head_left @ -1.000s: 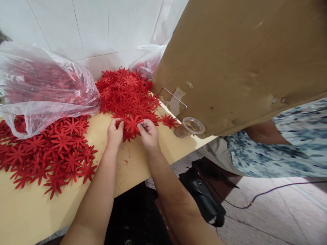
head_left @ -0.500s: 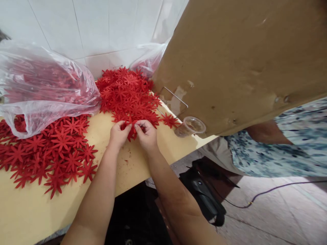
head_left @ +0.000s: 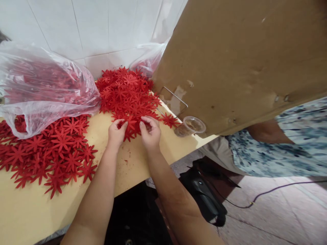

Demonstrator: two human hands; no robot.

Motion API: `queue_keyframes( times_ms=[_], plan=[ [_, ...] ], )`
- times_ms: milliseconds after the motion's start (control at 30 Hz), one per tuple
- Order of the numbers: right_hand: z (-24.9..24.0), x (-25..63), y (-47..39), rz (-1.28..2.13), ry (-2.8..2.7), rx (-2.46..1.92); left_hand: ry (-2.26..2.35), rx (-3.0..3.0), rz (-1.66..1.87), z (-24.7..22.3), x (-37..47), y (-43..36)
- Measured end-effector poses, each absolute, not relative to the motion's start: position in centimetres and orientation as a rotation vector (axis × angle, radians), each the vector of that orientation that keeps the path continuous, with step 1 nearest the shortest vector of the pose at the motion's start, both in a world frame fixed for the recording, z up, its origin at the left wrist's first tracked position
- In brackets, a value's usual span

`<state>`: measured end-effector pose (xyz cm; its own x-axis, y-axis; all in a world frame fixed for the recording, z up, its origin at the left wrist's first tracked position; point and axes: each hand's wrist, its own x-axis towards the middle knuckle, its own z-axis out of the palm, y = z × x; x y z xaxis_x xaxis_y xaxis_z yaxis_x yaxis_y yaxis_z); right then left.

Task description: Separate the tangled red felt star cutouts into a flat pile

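Observation:
My left hand (head_left: 117,133) pinches the edge of a red flower-shaped cutout (head_left: 130,126) between thumb and fingers, just in front of the middle pile. On the other side of the cutout, my right hand (head_left: 151,134) sits slightly apart, its thumb and forefinger tips close together. Whatever may be between those tips is too small to make out. Right behind both hands rises a heap of similar red cutouts (head_left: 127,90) with pointed petals. Small red scraps (head_left: 126,161) lie on the table between my forearms.
The yellow table (head_left: 102,132) carries another red cutout pile (head_left: 61,146) at left, under a filled plastic bag (head_left: 48,81). A clear plastic cup (head_left: 190,126) stands at right beside a large brown board (head_left: 242,61). Past the board sits a person in a patterned garment (head_left: 301,143).
My hands have moved apart, the right one shifting rightward off the cutout. More of the cutout now shows between them, beside my left fingers.

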<state>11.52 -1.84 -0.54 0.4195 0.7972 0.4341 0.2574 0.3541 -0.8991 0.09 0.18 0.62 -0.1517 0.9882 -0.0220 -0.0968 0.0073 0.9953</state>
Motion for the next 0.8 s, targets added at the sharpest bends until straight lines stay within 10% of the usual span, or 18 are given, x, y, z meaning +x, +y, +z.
queue_keyframes(
  times_ms=[800],
  plan=[
    [-1.1, 11.8, -1.0, 0.751, -0.756, -1.106, 1.003, 1.093, 1.275, 1.5, 0.5, -0.9]
  ],
)
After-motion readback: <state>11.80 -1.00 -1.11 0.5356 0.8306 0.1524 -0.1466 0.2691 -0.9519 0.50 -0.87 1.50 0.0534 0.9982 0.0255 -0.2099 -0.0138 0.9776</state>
